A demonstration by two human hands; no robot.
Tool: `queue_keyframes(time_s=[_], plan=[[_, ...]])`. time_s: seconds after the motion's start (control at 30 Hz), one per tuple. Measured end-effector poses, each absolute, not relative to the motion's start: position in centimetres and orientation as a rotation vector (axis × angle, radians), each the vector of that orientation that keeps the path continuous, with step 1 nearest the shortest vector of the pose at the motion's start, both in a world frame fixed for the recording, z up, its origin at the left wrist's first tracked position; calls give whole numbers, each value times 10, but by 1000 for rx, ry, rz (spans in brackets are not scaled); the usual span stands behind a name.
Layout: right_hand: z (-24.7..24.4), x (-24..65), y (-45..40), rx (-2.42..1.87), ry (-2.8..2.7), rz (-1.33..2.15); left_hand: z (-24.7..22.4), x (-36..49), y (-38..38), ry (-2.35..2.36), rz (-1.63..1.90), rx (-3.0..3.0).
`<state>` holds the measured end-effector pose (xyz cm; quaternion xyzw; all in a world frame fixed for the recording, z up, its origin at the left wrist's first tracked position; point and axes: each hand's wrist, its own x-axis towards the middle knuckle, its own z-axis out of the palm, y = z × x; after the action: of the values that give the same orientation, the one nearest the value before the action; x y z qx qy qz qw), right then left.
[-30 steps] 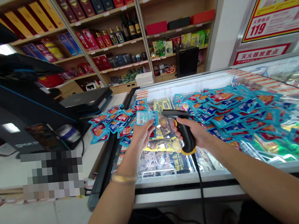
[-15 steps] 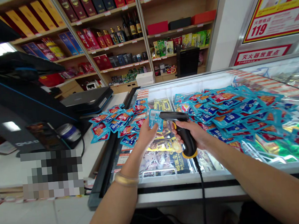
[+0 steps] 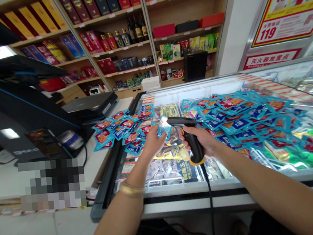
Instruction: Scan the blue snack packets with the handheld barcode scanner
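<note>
Blue packet (image 3: 163, 126) gripped in left hand (image 3: 153, 141), held just beside front end of black scanner (image 3: 183, 121); scanner handle gripped in right hand (image 3: 202, 138). Both held over freezer (image 3: 180, 205).

dark bottles (image 3: 137, 28) and boxed goods (image 3: 100, 3) are lined up on wooden shelves (image 3: 185, 9). a red-and-yellow poster (image 3: 287, 14) is mounted at the right.

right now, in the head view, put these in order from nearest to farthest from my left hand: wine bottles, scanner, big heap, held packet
1. Held packet: in the left hand.
2. Scanner: just to the right, in the right hand.
3. Big heap: farther right, past the scanner.
4. Wine bottles: up at the back.
</note>
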<state>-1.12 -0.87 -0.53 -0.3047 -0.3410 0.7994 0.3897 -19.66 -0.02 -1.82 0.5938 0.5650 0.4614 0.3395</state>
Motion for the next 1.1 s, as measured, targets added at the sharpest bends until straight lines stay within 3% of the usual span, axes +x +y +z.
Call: queue_keyframes(time_s=[0.27, 0.5, 0.67, 0.83, 1.1], plan=[[10, -1, -1, -698, -750, 1960, -13, -187, 5, 1313, 1349, 1410], [32, 71, 2, -685, -728, 1638, 11, -130, 30, 1346, 1320, 1911], [24, 141, 0, -765, -667, 1455, 26, -51, 48, 1278, 1116, 2320], [10, 176, 2, -823, -569, 1396, 13, 8, 46, 1414, 510, 2588], [8, 174, 8, -834, -604, 1377, 5, 10, 43, 1450, 500, 2633]])
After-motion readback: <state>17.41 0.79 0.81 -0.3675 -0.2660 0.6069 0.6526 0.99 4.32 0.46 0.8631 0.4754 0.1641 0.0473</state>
